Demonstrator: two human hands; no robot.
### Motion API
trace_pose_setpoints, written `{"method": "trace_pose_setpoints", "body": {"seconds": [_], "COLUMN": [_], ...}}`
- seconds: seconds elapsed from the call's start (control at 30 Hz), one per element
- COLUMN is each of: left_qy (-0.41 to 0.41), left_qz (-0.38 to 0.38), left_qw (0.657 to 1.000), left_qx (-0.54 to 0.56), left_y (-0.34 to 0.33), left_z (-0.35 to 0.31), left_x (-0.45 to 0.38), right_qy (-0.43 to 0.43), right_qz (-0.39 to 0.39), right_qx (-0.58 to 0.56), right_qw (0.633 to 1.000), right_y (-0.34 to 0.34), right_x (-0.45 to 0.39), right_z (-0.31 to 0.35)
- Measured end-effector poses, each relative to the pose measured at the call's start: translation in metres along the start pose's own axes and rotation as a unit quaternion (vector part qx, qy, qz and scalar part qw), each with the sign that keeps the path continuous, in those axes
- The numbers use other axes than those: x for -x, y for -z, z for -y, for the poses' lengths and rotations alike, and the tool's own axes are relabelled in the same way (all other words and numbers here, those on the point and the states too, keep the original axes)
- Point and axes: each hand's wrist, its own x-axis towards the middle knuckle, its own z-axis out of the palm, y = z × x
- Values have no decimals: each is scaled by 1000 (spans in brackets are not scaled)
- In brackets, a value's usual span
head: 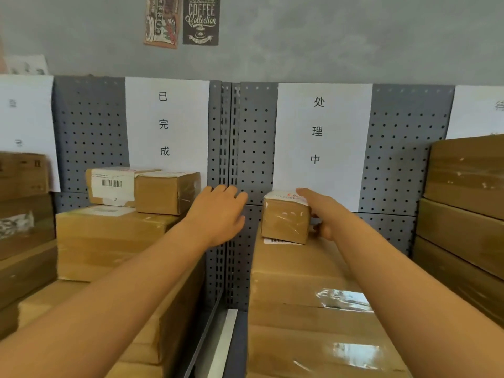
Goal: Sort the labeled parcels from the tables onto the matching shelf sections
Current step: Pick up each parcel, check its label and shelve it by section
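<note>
A small brown parcel [283, 222] with a white label on top stands on a large taped carton [308, 290] in the shelf section whose paper sign [321, 137] reads 处理中. My right hand [324, 214] grips this parcel from its right side, one finger lying across its top and the others curled at its right edge. My left hand [221, 214] hovers just left of the parcel, in front of the shelf's centre post, fingers relaxed and holding nothing. The section to the left carries a sign [166, 124] reading 已完成.
Under the 已完成 sign two small parcels, one barcoded [111, 184] and one plain [166, 192], lie on a big carton [109, 241]. Stacked cartons [463, 208] fill the far right and more cartons [24, 214] the far left. A perforated grey back panel [395, 159] closes the shelf.
</note>
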Motion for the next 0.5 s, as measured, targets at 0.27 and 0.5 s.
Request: {"method": "trace_pose_setpoints", "body": {"seconds": [0.27,0.5], "left_qy": [54,113], "left_qz": [-1,-27], "left_qw": [999,993], "left_qx": [-5,-35], "left_y": [31,63], "left_z": [-7,-9], "left_x": [26,76], "right_qy": [238,477], "right_qz": [-101,34], "right_qx": [175,311], "right_qw": [950,821], "right_y": [-3,-50], "right_x": [16,71], "right_z": [-2,-10]}}
